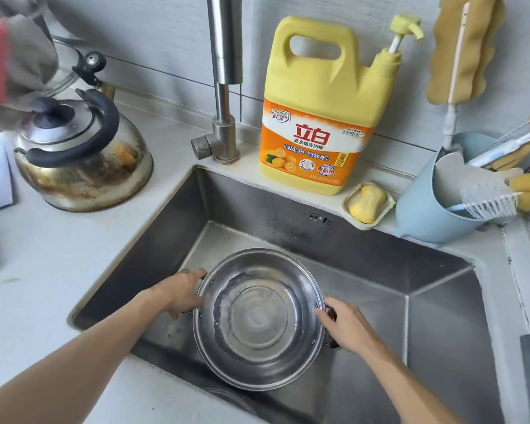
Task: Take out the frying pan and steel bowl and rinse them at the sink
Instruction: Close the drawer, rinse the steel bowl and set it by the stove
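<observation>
- Left hand (pixel 182 293): arm reaching in, fingers curled around steel bowl (pixel 259 319) left rim.
- Right hand (pixel 348 327): gripping right handle.
- Bowl: held over sink (pixel 441 301).

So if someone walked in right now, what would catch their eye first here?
Probably the big yellow detergent jug standing on the ledge behind the sink, right of the tap. Next, the steel bowl held over the basin by the left hand and right hand, and the stained kettle on the counter at left.
</observation>
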A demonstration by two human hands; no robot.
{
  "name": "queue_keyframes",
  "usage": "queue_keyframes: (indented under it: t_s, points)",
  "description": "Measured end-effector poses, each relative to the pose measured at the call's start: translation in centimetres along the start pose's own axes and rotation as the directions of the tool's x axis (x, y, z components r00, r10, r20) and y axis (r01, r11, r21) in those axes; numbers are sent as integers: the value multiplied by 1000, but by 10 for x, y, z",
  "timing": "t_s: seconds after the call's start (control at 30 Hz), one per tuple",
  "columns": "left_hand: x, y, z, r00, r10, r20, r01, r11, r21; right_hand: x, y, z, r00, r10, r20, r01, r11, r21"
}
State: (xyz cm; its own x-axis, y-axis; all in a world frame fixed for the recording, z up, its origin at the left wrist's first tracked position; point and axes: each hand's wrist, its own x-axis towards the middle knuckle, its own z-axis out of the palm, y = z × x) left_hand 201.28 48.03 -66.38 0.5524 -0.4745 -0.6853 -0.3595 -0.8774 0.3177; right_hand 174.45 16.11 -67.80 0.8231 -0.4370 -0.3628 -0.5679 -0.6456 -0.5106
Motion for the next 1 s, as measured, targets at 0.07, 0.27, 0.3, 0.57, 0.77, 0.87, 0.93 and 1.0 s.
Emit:
queue_keyframes:
  t_s: [0.07,0.27,0.3,0.57,0.77,0.87,0.93,1.0]
  points:
    - [3,-4,0,1000,18,-20,-18,999,-30,0,-1,-1,1000,-15,-19,15,1000,0]
    - [2,-1,-12,985,77,-156,-74,997,25,-1,-11,-13,989,-74,-128,74,997,-3]
    - [0,1,-18,979,93,-182,-87,995,41,-1,-12,-16,983,-91,-157,91,996,-8]
    - [-46,25,-56,885,219,-411,-209,975,71,-33,-49,-55,915,-156,-373,161,987,-18]
    - [-97,48,-73,767,326,-552,-323,940,106,-72,-67,-92,870,-179,-459,155,984,-89]
    - [-121,61,-77,706,346,-618,-351,929,120,-87,-72,-112,821,-233,-522,196,972,-127]
    - [-136,69,-78,654,350,-671,-376,920,114,-94,-75,-124,766,-280,-579,243,960,-142]
    - [-150,74,-77,611,346,-712,-390,914,110,-103,-78,-131,711,-331,-621,294,941,-165]
